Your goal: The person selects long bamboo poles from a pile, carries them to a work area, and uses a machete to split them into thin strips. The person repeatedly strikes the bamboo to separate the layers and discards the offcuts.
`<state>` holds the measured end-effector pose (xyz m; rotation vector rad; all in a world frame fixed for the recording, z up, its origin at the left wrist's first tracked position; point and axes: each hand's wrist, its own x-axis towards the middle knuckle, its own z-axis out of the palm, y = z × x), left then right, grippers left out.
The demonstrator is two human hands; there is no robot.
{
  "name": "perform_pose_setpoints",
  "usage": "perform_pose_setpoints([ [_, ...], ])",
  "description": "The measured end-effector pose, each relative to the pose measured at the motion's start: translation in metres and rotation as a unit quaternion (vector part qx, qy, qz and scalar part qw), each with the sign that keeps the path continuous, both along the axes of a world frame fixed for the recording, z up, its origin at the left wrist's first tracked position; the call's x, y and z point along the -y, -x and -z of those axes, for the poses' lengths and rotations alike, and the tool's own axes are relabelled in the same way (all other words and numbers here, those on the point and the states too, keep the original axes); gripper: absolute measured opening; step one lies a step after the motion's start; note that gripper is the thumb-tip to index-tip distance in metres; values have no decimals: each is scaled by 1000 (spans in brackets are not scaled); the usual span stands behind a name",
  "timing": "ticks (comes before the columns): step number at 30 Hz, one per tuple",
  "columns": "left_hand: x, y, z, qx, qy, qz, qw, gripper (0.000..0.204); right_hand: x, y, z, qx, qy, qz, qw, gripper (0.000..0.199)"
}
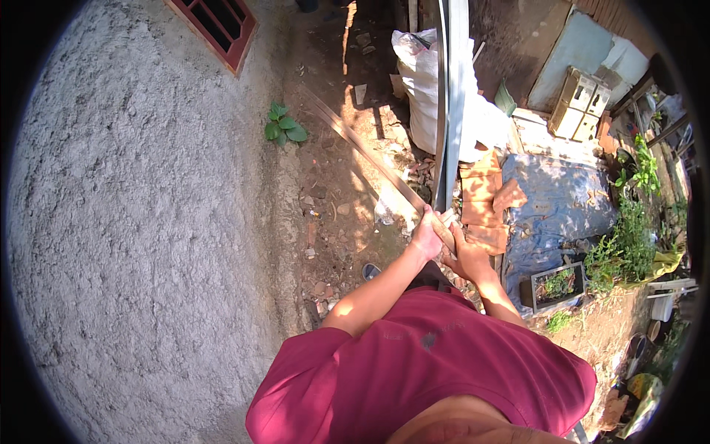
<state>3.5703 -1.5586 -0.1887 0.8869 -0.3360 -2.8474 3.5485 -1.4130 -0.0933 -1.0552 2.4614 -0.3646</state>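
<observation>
A long, thin wooden strip slants away from me toward the far left, with its near end at my hands. My left hand is closed around it just short of that end. Beside it on the right, my right hand is closed at the same end, its fingers partly hidden. Just beyond my hands, long grey metal profiles run away from me, close to the strip. Whether my fingers touch them I cannot tell.
A rough grey wall with a red-framed window fills the left side. White sacks stand behind the metal. Orange roof tiles, a blue tarp and a planter box lie to the right. Rubble litters the ground.
</observation>
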Motion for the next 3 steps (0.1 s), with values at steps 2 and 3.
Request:
perform_pose_setpoints([
  [2, 50, -1, -3, -14, 34, 45, 998, 49, 47, 10, 10, 91, -16, 49, 994, 86],
  [3, 74, -5, -1, -8, 32, 46, 998, 49, 69, 16, 16, 111, -27, 46, 992, 93],
])
